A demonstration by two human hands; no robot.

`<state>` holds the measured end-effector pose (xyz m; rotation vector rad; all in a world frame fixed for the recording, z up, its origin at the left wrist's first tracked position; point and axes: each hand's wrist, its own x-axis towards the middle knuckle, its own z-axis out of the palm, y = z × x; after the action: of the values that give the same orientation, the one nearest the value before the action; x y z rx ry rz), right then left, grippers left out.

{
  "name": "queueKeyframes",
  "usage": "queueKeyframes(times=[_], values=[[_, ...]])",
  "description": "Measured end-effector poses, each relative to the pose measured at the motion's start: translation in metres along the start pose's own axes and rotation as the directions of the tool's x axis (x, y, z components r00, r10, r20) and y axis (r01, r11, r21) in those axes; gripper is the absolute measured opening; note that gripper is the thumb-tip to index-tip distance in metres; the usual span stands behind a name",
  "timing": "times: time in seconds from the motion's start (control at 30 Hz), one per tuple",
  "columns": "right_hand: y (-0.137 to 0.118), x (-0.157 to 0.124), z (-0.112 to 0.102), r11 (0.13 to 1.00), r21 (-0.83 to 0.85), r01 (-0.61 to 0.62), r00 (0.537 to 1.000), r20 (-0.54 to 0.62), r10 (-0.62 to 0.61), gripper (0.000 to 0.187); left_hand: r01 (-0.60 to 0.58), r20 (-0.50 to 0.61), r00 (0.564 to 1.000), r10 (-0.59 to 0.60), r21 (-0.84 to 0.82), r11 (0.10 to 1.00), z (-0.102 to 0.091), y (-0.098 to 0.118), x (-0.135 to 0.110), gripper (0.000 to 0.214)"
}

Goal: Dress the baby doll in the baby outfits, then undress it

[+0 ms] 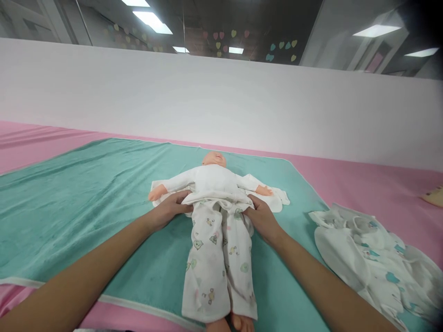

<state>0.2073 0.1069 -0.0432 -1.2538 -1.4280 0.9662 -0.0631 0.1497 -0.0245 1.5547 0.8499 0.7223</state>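
Note:
A baby doll [215,159] lies on its back, head away from me, in a white long-sleeved top [214,180]. Printed baby pants [207,249] cover its legs, and its feet show at the bottom edge. My left hand [172,210] is closed on the pants at the left side of the waist. At the right side of the waist, my right hand [261,216] pinches the pants too, fingertips partly hidden in the folds. The waist fabric is bunched up over the belly. Another white garment [277,200] lies spread beneath the doll's arms.
A teal blanket [104,184] lies under the doll on a pink sheet [346,177]. Folded white baby clothes with blue prints [380,258] rest at the right. A low white wall [207,101] with glass above it runs along the back. A beige object [434,197] is at the right edge.

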Motion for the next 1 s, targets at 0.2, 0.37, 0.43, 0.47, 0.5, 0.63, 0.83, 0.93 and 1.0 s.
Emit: queueKeyframes(times=[0.2,0.37,0.43,0.47,0.5,0.63,0.83,0.93,1.0], values=[[-0.002,-0.001,-0.006,0.998,-0.053,-0.023,0.996,0.083,0.027,0.017,0.017,0.154,0.988,-0.029,0.075,0.997,0.001,0.001,-0.005,0.081],[-0.008,-0.004,-0.011,0.997,-0.074,-0.034,0.977,0.207,0.049,0.038,-0.01,0.118,0.993,-0.021,0.26,0.966,0.002,-0.004,-0.004,0.099],[-0.013,-0.006,-0.012,0.997,-0.064,-0.051,0.96,0.273,0.066,0.048,0.019,0.064,0.997,-0.041,0.31,0.95,0.002,-0.004,-0.003,0.091],[-0.015,-0.007,-0.013,0.996,-0.063,-0.058,0.949,0.306,0.075,0.052,0.047,0.034,0.997,-0.062,0.332,0.942,0.001,-0.003,-0.002,0.085],[-0.018,-0.009,-0.014,0.996,-0.072,-0.061,0.938,0.336,0.082,0.055,0.077,0.01,0.996,-0.086,0.354,0.932,0.001,-0.001,-0.002,0.076],[-0.028,-0.015,-0.013,0.976,-0.215,0.038,0.912,0.408,0.054,0.043,0.094,0.038,0.992,-0.117,0.386,0.918,0.001,0.005,-0.003,0.037],[-0.034,-0.027,-0.003,0.861,-0.343,0.375,0.875,0.437,-0.207,0.012,0.06,0.19,0.976,-0.107,0.239,0.969,0.001,0.006,-0.005,0.02],[-0.031,-0.028,0.0,0.829,-0.335,0.447,0.849,0.45,-0.276,0.014,0.079,0.219,0.968,-0.126,0.21,0.974,-0.001,0.004,-0.003,0.019],[-0.03,-0.027,0.001,0.836,-0.326,0.44,0.846,0.463,-0.265,0.013,0.076,0.218,0.968,-0.124,0.217,0.973,-0.001,0.005,-0.003,0.018]])
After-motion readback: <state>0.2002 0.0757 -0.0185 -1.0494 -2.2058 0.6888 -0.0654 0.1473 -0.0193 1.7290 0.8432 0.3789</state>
